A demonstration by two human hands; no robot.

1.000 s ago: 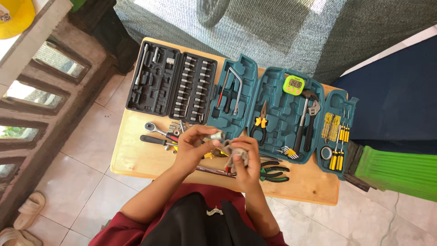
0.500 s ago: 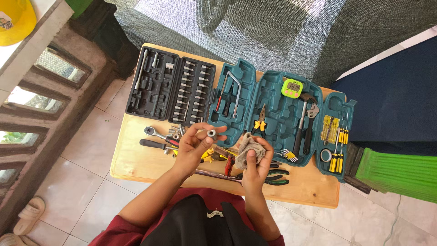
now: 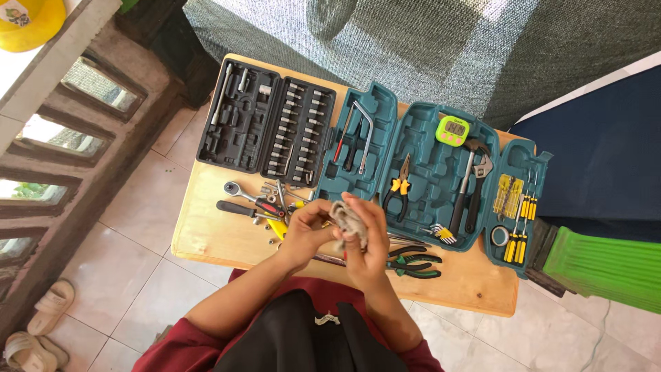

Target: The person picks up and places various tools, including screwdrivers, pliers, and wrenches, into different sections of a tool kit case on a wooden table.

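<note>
- Above the near edge of the wooden bench (image 3: 220, 241), both hands meet in front of the seated person, who wears a dark red top.
- Left hand (image 3: 308, 233) is closed around one side of a small grey cloth (image 3: 346, 219), fingers curled over it.
- Right hand (image 3: 367, 241) grips the other side of the same cloth, with its fingers pointing up toward the cases. What is inside the cloth, I cannot tell.
- Under and just beside the left hand, loose tools lie on the bench: a ratchet wrench (image 3: 241, 191), a black-handled driver (image 3: 237, 209) and some small metal bits.
- Near the right hand, pliers with dark green handles (image 3: 413, 262) lie on the wood, in front of the teal case.
- Behind the hands stands an open black socket case (image 3: 265, 124) with rows of sockets and bits.
- Next to it, an open teal tool case (image 3: 427, 172) holds yellow-handled pliers (image 3: 398, 187), a hammer (image 3: 467, 186), an adjustable wrench (image 3: 480, 189) and hex keys (image 3: 441, 233).
- A small green timer (image 3: 452, 130) sits on the far rim of this case.
- A side flap of the case carries yellow screwdrivers (image 3: 516, 207).
- On the tiled floor at the far left, pale sandals (image 3: 34, 324) lie well apart from the bench.
</note>
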